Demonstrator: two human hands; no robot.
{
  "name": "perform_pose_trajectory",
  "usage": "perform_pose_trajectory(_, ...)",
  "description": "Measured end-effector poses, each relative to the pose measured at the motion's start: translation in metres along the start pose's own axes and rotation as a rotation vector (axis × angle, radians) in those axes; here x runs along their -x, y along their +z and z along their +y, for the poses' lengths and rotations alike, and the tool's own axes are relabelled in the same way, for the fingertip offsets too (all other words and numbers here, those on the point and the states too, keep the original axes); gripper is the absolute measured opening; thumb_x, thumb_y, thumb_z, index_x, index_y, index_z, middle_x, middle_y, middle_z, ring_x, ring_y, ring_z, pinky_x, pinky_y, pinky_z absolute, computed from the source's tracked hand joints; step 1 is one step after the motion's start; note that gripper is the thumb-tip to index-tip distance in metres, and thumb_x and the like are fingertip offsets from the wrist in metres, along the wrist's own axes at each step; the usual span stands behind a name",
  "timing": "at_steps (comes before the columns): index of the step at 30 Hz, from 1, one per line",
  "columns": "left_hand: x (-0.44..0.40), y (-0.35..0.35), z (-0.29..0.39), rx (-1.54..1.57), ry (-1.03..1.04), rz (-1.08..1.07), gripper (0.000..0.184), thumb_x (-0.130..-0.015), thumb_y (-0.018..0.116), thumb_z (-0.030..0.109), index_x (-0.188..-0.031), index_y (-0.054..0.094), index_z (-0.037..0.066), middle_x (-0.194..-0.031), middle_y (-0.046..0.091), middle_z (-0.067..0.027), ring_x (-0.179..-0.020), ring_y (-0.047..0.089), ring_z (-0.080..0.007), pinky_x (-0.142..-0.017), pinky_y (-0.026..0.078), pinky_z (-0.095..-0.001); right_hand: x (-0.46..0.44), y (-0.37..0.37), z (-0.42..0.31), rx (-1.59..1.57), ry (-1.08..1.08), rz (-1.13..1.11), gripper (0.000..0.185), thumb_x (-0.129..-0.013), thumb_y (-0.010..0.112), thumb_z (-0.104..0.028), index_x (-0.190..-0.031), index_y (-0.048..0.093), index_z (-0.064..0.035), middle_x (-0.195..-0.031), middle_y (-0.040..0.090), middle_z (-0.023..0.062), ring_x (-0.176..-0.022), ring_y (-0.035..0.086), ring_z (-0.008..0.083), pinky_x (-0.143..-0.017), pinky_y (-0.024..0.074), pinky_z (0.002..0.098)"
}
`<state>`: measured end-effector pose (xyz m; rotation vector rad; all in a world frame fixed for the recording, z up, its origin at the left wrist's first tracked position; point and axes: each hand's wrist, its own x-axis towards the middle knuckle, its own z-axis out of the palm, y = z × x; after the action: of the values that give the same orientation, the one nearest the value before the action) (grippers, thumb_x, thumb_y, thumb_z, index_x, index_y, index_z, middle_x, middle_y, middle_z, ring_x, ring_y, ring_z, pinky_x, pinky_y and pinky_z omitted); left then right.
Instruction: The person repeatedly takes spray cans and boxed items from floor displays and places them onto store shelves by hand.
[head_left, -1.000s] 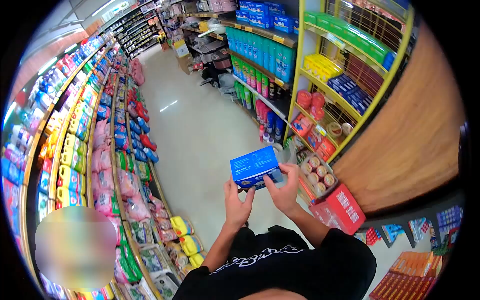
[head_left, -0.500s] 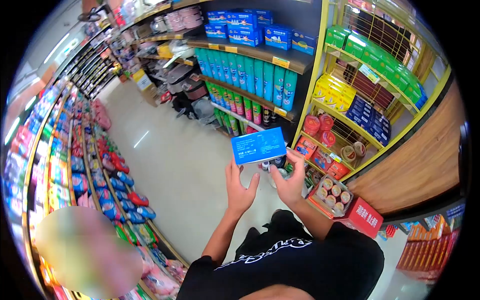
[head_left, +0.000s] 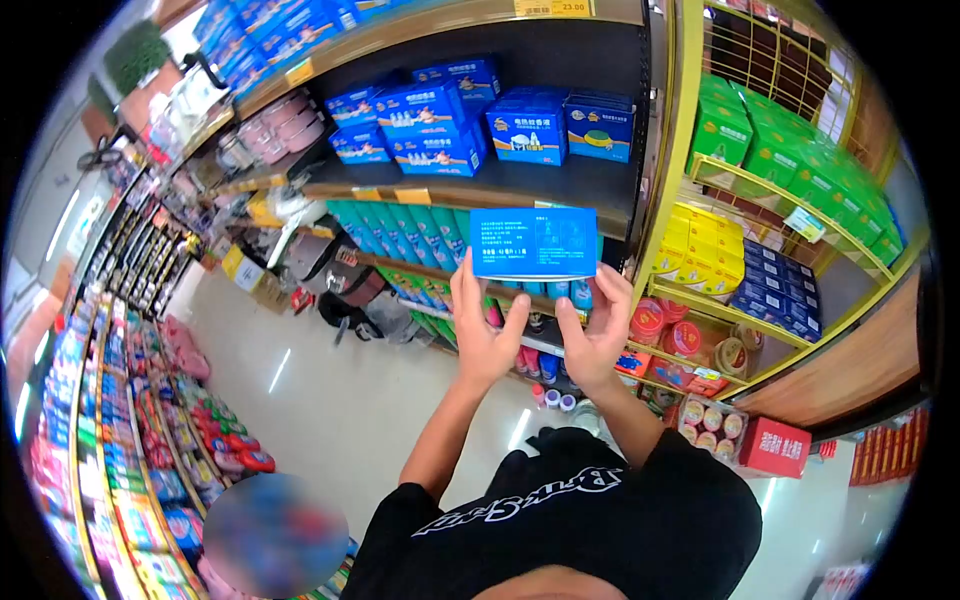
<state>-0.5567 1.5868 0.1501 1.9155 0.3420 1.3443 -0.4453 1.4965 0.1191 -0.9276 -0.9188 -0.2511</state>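
Note:
A flat blue box (head_left: 533, 243) with white printing is held up in front of me, its printed broad face towards the camera. My left hand (head_left: 485, 335) grips its left edge, and my right hand (head_left: 598, 335) grips the right edge. Both thumbs lie below the box's lower edge. Behind it, the shelf bears similar blue boxes (head_left: 527, 130) in a short row and stacks. Teal spray cans (head_left: 400, 232) stand on the level below, partly covered by the box and my hands.
A yellow wire rack (head_left: 672, 170) at the right holds green boxes (head_left: 722, 125), yellow boxes (head_left: 700, 250) and dark blue boxes (head_left: 780, 290). Lower down are round tubs (head_left: 712, 425) and a red carton (head_left: 775, 447). Packed shelves (head_left: 100, 400) line the left side of the aisle floor (head_left: 270, 385).
The view has moved nearer the shelf and its upper levels show more. The blue box has been raised and levelled, with both hands still on it.

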Motion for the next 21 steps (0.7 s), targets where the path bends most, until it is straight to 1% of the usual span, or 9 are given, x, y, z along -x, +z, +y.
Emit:
perform_pose_trajectory(2,-0.035,0.002,-0.023,0.053,0.011,-0.023,0.076,-0.087,0.067,0.004,-0.151,0.027,-0.006,-0.144,0.035,-0.0205,-0.133,0.044,-0.0309,-0.113,0.037,-0.0433,-0.020,0.015,0.024,0.052,-0.022,-0.003,0.052,-0.084,0.068,0.007,-0.131,0.046,0.0022,-0.134,0.043,0.0184,-0.126,0.049,0.0292,-0.108,0.0398,0.0397)
perform_pose_trajectory(6,-0.102,0.004,-0.061,0.119,0.055,-0.040,0.075,-0.088,0.066,0.004,-0.151,0.027,-0.005,-0.142,0.039,-0.0218,-0.132,0.047,-0.0322,-0.112,0.037,-0.0453,-0.065,0.043,0.062,0.163,-0.057,-0.001,0.047,-0.084,0.068,0.004,-0.128,0.050,0.0027,-0.130,0.050,0.0196,-0.120,0.054,0.0293,-0.103,0.0442,0.0389)
perform_pose_trajectory(9,-0.142,0.006,-0.097,0.188,0.084,-0.102,0.076,-0.089,0.066,0.007,-0.152,0.025,-0.005,-0.141,0.042,-0.0238,-0.130,0.048,-0.0336,-0.112,0.038,-0.0459,-0.094,0.059,0.087,0.308,-0.085,0.014,0.046,-0.084,0.071,0.000,-0.127,0.053,0.0029,-0.126,0.054,0.0202,-0.116,0.057,0.0295,-0.099,0.0471,0.0376)
perform_pose_trajectory(10,-0.151,0.006,-0.104,0.151,0.080,-0.127,0.078,-0.090,0.068,0.011,-0.152,0.024,-0.007,-0.142,0.042,-0.0259,-0.129,0.049,-0.0351,-0.111,0.038,-0.0446,-0.101,0.065,0.093,0.353,-0.075,0.028,0.047,-0.084,0.071,-0.001,-0.127,0.054,0.0031,-0.126,0.054,0.0201,-0.116,0.057,0.0296,-0.098,0.0477,0.0376)
perform_pose_trajectory(13,-0.172,0.005,-0.122,0.113,-0.003,-0.221,0.082,-0.091,0.068,0.013,-0.153,0.018,-0.007,-0.146,0.043,-0.0273,-0.135,0.045,-0.0332,-0.114,0.033,-0.0451,-0.112,0.078,0.107,0.455,-0.008,0.047,0.050,-0.083,0.072,-0.003,-0.130,0.054,0.0038,-0.124,0.055,0.0197,-0.113,0.059,0.0294,-0.095,0.0496,0.0378)
perform_pose_trajectory(14,-0.177,0.006,-0.133,0.106,0.003,-0.227,0.087,-0.089,0.071,0.017,-0.153,0.017,-0.008,-0.143,0.045,-0.0295,-0.132,0.048,-0.0335,-0.111,0.037,-0.0441,-0.113,0.081,0.114,0.470,0.026,0.049,0.051,-0.083,0.072,-0.003,-0.131,0.053,0.0039,-0.124,0.055,0.0198,-0.113,0.059,0.0294,-0.095,0.0497,0.0378)
perform_pose_trajectory(17,-0.191,0.002,-0.148,0.105,-0.010,-0.294,0.085,-0.090,0.070,0.020,-0.152,0.019,-0.009,-0.144,0.041,-0.0320,-0.131,0.047,-0.0401,-0.110,0.036,-0.0442,-0.120,0.097,0.118,0.611,0.043,0.055,0.056,-0.083,0.073,-0.003,-0.134,0.051,0.0044,-0.123,0.055,0.0200,-0.112,0.059,0.0295,-0.094,0.0500,0.0379)
perform_pose_trajectory(18,-0.194,0.003,-0.157,0.113,-0.038,-0.342,0.087,-0.089,0.071,0.021,-0.152,0.018,-0.009,-0.146,0.038,-0.0337,-0.134,0.044,-0.0433,-0.112,0.034,-0.0457,-0.123,0.103,0.116,0.675,0.037,0.055,0.058,-0.082,0.073,-0.003,-0.135,0.050,0.0046,-0.123,0.055,0.0201,-0.111,0.059,0.0295,-0.094,0.0502,0.0379)
perform_pose_trajectory(21,-0.201,0.005,-0.167,0.156,-0.020,-0.376,0.088,-0.088,0.070,0.021,-0.151,0.018,-0.009,-0.149,0.034,-0.0347,-0.137,0.039,-0.0452,-0.113,0.032,-0.0466,-0.129,0.115,0.121,0.777,0.078,0.095,0.061,-0.082,0.073,-0.004,-0.138,0.048,0.0050,-0.122,0.055,0.0202,-0.110,0.060,0.0293,-0.095,0.0500,0.0377)
